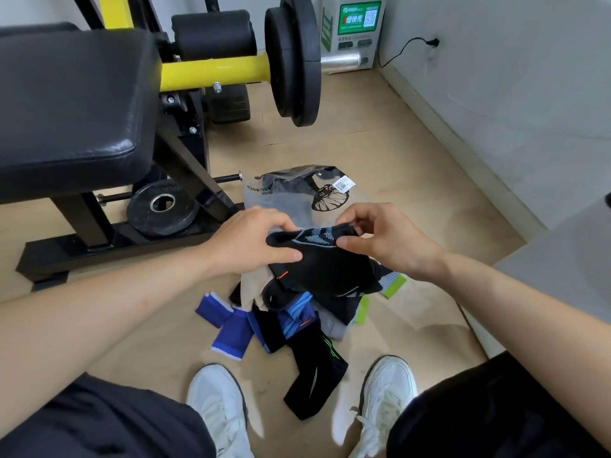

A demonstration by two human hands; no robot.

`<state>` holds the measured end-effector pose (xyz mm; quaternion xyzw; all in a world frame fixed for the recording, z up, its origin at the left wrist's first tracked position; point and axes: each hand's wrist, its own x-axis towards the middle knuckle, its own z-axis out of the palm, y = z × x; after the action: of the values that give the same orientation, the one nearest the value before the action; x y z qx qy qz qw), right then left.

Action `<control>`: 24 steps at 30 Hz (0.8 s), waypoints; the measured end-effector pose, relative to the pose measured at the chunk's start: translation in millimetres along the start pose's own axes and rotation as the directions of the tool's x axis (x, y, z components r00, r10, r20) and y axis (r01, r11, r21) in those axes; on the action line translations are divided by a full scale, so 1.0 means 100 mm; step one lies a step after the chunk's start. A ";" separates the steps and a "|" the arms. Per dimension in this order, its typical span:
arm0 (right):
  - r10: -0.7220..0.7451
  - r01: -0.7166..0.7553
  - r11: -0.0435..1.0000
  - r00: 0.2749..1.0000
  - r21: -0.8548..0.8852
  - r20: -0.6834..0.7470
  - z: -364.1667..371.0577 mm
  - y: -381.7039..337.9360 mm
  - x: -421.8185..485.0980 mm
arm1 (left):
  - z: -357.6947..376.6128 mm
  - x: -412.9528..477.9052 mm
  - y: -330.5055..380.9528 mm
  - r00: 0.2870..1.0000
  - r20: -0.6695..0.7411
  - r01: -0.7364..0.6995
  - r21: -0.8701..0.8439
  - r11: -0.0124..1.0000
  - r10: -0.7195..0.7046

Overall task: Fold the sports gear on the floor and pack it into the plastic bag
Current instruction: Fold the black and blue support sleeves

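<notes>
Left hand [251, 241] and right hand [385, 241] pinch a blue-patterned black knit sleeve [325, 262] above the heaped gear [297, 325]. The translucent plastic bag [284, 201] lies just beyond, with the black steel bench frame [185, 166] to its left and open wood floor [413, 180] to its right.

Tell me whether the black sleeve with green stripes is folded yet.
Not folded: the black sleeve lies stretched out on the floor between the shoes.

We see a pale wooden floor [413, 153]; on it lie a clear plastic bag [284, 201], a heap of sports gear [334, 312] and a bench's black frame [99, 249]
</notes>
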<state>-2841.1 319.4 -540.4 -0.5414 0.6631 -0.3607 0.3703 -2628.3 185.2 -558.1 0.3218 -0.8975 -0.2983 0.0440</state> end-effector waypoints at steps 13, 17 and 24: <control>-0.265 0.263 0.932 0.964 -0.248 0.027 0.05 0.03 0.02 | -0.05 0.08 0.11 0.935 -0.203 0.166 -0.476 0.864 -0.291; -0.177 0.202 0.876 0.979 -0.439 0.099 0.07 0.06 0.04 | -0.05 0.07 0.17 0.929 -0.246 0.135 -0.468 0.873 -0.275; -0.051 0.021 0.970 0.992 -0.244 -0.117 0.08 0.08 0.07 | -0.03 0.07 0.22 0.975 -0.050 0.158 -0.533 0.831 -0.217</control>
<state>-2838.7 313.3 -551.7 -0.5711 0.7137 -0.3164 0.2535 -2645.1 193.0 -544.4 0.3996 -0.7418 -0.5175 0.1494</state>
